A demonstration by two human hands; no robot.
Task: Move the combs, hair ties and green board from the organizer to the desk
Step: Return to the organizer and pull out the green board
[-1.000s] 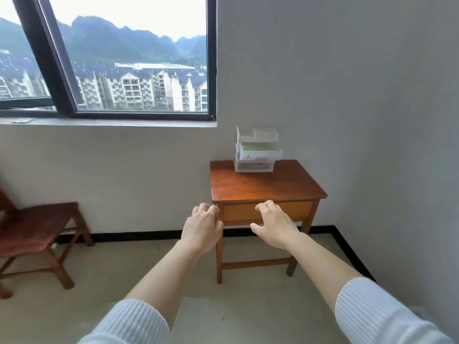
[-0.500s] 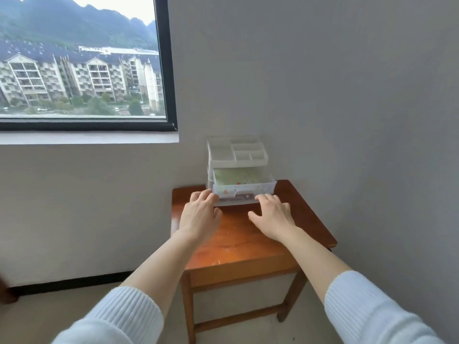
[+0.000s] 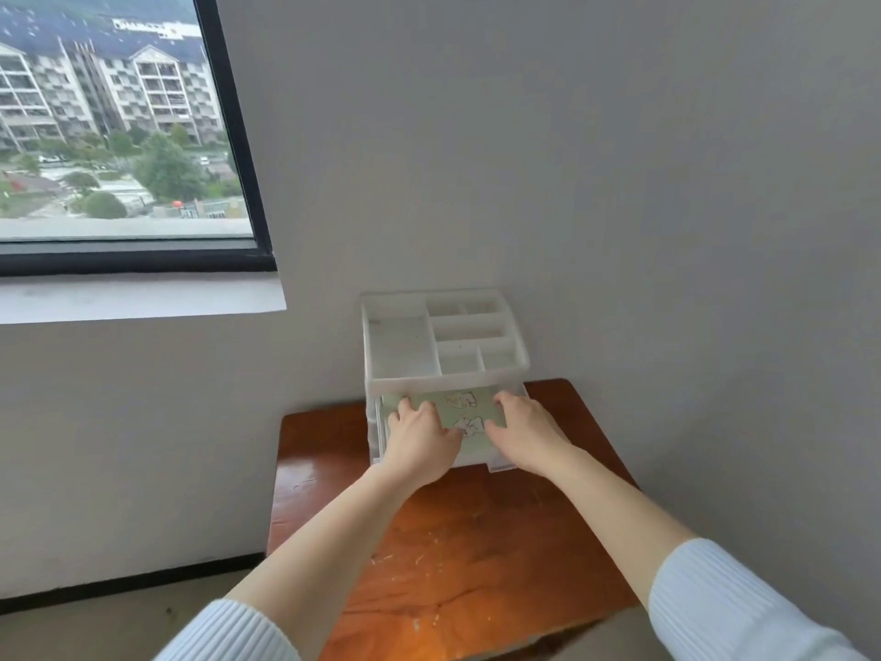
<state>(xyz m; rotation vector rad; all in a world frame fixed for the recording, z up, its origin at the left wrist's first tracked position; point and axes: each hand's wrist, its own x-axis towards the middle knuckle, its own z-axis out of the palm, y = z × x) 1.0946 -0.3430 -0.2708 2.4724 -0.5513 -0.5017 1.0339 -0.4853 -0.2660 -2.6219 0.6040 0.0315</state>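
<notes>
A white translucent organizer [image 3: 445,380] stands at the back of the wooden desk [image 3: 457,555], against the wall. Its upper drawer is pulled out, and a green board [image 3: 460,404] with small cartoon prints lies flat inside. Both hands reach into that drawer. My left hand [image 3: 422,438] rests on the board's left part, and my right hand [image 3: 524,434] rests on its right part. The fingers of both lie spread on the board, and the thumbs point toward each other. I cannot tell whether either hand has a grip on it. No combs or hair ties show.
The organizer's top tray [image 3: 405,348] has several compartments with nothing showing in them. The grey wall stands close behind the desk and on its right. A window with a black frame [image 3: 238,159] and a white sill [image 3: 143,298] is at upper left. The floor lies to the left of the desk.
The view has closed in on the desk. Both hands moved forward from in front of the organizer into the open drawer and now lie on the green board.
</notes>
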